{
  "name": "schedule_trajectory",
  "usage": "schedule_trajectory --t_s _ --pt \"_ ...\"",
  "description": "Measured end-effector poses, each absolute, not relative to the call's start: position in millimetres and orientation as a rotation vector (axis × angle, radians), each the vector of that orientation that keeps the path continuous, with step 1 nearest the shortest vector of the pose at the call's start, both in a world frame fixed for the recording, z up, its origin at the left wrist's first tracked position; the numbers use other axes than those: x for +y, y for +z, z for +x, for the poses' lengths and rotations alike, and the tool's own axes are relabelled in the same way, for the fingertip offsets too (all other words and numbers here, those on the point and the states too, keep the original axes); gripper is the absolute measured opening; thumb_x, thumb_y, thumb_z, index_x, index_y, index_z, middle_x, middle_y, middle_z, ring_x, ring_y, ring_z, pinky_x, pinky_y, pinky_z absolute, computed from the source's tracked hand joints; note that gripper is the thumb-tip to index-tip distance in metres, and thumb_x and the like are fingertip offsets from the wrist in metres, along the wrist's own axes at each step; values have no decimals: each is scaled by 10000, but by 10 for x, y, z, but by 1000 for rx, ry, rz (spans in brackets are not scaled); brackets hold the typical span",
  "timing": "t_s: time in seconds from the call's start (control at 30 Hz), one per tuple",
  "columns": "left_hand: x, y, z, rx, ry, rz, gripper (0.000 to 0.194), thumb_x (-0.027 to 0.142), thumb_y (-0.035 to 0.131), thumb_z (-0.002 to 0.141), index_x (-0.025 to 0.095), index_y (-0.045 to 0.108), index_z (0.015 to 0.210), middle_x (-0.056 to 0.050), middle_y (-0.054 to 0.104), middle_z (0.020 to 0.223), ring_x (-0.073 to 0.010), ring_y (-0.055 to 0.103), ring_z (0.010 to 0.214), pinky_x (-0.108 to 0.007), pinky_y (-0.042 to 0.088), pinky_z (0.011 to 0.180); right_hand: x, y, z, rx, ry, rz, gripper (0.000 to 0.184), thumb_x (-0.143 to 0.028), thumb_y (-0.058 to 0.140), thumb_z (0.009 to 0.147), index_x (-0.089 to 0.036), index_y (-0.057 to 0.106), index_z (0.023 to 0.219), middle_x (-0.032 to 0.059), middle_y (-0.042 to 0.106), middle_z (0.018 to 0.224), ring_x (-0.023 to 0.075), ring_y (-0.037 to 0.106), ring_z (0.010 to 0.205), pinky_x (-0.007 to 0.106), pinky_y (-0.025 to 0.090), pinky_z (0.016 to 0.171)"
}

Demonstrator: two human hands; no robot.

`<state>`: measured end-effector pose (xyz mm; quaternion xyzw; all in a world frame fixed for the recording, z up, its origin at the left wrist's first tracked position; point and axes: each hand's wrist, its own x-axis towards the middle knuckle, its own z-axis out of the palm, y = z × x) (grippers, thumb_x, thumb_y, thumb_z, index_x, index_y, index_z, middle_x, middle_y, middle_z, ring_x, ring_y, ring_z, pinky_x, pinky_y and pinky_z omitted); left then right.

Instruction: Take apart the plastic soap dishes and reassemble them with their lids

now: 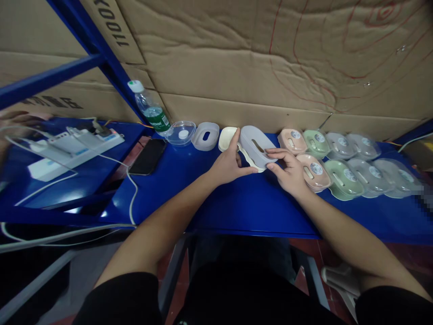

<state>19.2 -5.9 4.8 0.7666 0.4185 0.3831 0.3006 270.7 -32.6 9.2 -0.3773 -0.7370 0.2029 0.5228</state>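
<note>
Both hands grip a grey soap dish [253,142] with an oval slot, tilted above the blue table. A cream wavy-edged piece [249,159] shows along its lower side; whether the two are joined I cannot tell. My left hand [232,163] holds the left and lower side, thumb along the bottom edge. My right hand [287,170] has its fingers on the right end, thumb underneath. Just behind my left hand sits a cream dish [226,137], partly hidden. Beside it are a grey slotted tray [205,136] and a clear lid [177,134] with a small white disc [183,134].
Several lidded soap boxes in pink [313,174], green [345,180] and grey stand in two rows at right. A water bottle [152,110], a phone [148,156] and a power strip [76,153] with cables lie left. Another person's hand [20,122] is at far left.
</note>
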Motion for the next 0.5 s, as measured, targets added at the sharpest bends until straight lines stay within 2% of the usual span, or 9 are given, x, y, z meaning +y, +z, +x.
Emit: schedule_trajectory --t_s 0.2,0.3,0.4,0.5 --pt "-46 67 141 1141 855 2181 1386 543 967 718 197 120 1759 3 676 755 -252 697 672 -403 567 676 -294 80 2733 -1614 450 -921 266 -559 733 974 -316 717 1083 81 774 1274 300 723 1255 607 568 1126" --pt "-37 73 132 1145 834 2215 1242 541 902 785 182 200 1745 -3 704 747 -229 693 654 -359 535 658 -279 70 2739 -1589 444 -962 281 -578 705 983 -315 706 1083 90 768 1281 308 717 1268 616 569 1120" --pt "-37 99 132 1162 881 2182 1080 480 827 874 183 247 1735 0 716 732 -227 713 691 -360 552 716 -275 79 2733 -1573 412 -948 271 -568 666 1008 -313 691 1095 98 765 1280 308 718 1264 614 562 1125" --pt "-35 128 129 1169 936 2154 1006 386 823 875 195 308 1719 -5 739 772 -229 727 747 -367 571 763 -277 110 2724 -1546 385 -957 301 -594 609 1034 -304 665 1094 110 767 1265 312 719 1249 618 553 1126"
